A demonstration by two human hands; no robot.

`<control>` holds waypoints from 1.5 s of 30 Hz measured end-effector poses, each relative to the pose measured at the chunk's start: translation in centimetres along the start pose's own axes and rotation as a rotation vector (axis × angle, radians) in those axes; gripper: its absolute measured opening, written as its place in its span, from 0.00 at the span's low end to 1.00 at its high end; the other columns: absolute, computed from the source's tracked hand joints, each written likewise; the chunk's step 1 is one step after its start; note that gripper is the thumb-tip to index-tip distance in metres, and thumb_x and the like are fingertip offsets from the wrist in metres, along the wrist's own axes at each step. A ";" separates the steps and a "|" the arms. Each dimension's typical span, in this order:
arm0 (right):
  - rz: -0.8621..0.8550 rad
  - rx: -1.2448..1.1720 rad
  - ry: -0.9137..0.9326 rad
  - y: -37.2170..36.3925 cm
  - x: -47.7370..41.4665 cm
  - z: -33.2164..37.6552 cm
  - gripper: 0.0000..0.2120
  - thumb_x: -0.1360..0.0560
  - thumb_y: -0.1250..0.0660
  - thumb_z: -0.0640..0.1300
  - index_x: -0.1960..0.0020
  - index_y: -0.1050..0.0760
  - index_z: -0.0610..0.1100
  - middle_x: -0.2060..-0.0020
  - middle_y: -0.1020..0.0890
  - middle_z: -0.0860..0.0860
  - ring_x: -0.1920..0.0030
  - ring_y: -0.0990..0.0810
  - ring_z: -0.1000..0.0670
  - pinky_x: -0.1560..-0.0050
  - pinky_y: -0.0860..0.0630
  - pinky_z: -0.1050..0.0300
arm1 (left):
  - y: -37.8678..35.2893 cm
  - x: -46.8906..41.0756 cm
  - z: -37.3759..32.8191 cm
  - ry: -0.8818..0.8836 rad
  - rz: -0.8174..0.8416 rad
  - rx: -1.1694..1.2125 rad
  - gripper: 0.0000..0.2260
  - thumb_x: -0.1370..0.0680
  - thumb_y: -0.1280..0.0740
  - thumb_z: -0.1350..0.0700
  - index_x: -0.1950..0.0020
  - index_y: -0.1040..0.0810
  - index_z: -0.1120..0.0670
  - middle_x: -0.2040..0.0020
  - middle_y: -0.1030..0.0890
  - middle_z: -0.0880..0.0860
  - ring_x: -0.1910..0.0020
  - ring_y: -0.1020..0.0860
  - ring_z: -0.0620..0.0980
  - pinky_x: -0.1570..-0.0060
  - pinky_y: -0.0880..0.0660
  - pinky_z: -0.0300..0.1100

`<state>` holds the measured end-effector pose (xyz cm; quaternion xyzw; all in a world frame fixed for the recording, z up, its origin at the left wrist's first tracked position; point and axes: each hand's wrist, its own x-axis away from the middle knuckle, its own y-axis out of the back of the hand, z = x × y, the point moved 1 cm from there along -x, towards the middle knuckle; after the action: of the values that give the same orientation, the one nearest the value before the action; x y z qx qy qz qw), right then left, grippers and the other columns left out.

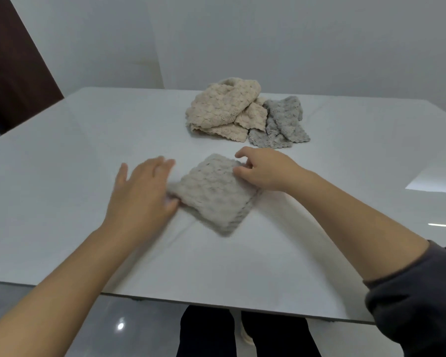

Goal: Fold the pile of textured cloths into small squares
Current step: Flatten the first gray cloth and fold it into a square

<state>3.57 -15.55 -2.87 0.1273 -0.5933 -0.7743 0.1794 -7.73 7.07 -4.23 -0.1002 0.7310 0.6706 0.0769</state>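
A pale grey-beige textured cloth [214, 193], folded into a small square, lies turned like a diamond on the white table [62, 155]. My left hand [139, 191] lies flat with fingers spread at the cloth's left corner, touching it. My right hand [264, 168] rests on the cloth's upper right edge with its fingers curled on the fabric. Farther back lies a loose pile: beige cloths [223, 109] on the left and a grey cloth [282, 122] on the right.
The table's near edge [216, 304] runs across the lower part of the view, with my dark-clothed legs [242, 333] below it. A dark door [13, 60] stands at the far left beside a white wall.
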 end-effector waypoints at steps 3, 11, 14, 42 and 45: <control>-0.060 0.025 -0.086 0.2 0.3 -0.5 0.20 0.19 0.45 0.57 0.31 0.31 0.50 0.41 0.21 0.49 0.42 0.24 0.46 0.49 0.28 0.51 | 0.0 -0.1 1.3 0.338 0.017 0.338 0.26 0.22 0.36 0.49 0.26 0.37 0.53 0.41 0.23 0.50 0.42 0.25 0.55 0.41 0.28 0.52; -0.028 0.037 0.280 -1.7 0.7 2.2 0.27 0.16 0.55 0.52 0.20 0.57 0.47 0.21 0.56 0.53 0.22 0.60 0.54 0.23 0.62 0.43 | 0.0 -1.0 -2.8 0.257 0.043 0.227 0.29 0.18 0.49 0.49 0.23 0.50 0.63 0.22 0.48 0.61 0.23 0.48 0.56 0.26 0.47 0.54; 0.050 0.086 0.344 -2.8 0.4 2.1 0.26 0.16 0.56 0.51 0.20 0.57 0.47 0.21 0.57 0.54 0.22 0.61 0.56 0.24 0.64 0.42 | -1.8 -0.5 -6.0 0.172 0.106 0.062 0.31 0.18 0.55 0.46 0.22 0.59 0.62 0.21 0.59 0.58 0.22 0.60 0.52 0.25 0.61 0.55; 0.079 -0.764 0.114 0.2 -3.4 2.7 0.16 0.22 0.33 0.48 0.35 0.27 0.47 0.49 0.21 0.51 0.50 0.22 0.54 0.48 0.25 0.58 | 2.0 -4.4 3.5 0.141 0.204 0.945 0.16 0.23 0.30 0.60 0.38 0.28 0.50 0.54 0.25 0.52 0.60 0.23 0.46 0.55 0.23 0.37; 0.161 -0.957 0.062 -0.6 -4.2 4.3 0.03 0.23 0.31 0.43 0.53 0.23 0.44 0.62 0.21 0.50 0.63 0.23 0.53 0.58 0.23 0.58 | 1.5 -5.3 5.8 0.397 0.202 1.116 0.20 0.22 0.32 0.60 0.31 0.30 0.55 0.50 0.22 0.54 0.57 0.22 0.48 0.59 0.23 0.38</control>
<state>5.55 -9.82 -2.40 0.0070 -0.1729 -0.9398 0.2948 -3.05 13.20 -2.02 -0.0979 0.9789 0.1581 -0.0843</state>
